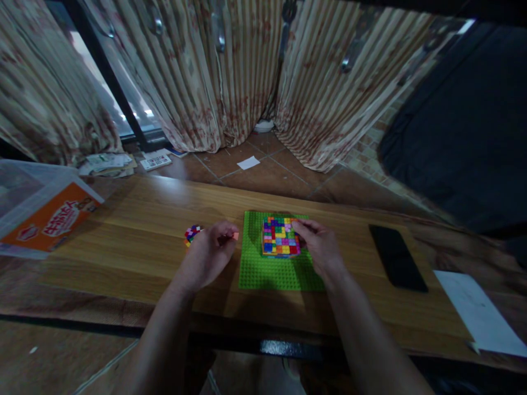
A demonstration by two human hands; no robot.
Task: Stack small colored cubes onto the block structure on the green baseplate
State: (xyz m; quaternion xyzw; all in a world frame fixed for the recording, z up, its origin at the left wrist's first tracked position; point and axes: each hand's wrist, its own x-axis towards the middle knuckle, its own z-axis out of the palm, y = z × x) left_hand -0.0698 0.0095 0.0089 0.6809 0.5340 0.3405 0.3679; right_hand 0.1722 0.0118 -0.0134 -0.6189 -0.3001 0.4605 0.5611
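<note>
Fingers (224, 235) of your left hand (208, 252) pinch a small orange brick (235, 236), just right of a loose pile of bricks (192, 234) at the middle of the table (135, 230). On the green baseplate (272, 271) near the front edge, your right hand (320, 248) sets bunched fingertips on the far right corner of the stacked block (279, 238); whether they pinch anything is unclear. That orange brick looks light, hard and slick: grip its side walls. A phone (397, 257) lies rightward.

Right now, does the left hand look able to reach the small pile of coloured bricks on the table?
Probably yes. The pile of coloured bricks lies right beside the left hand, with nothing between them, though that hand's fingers pinch a small orange brick.
</note>
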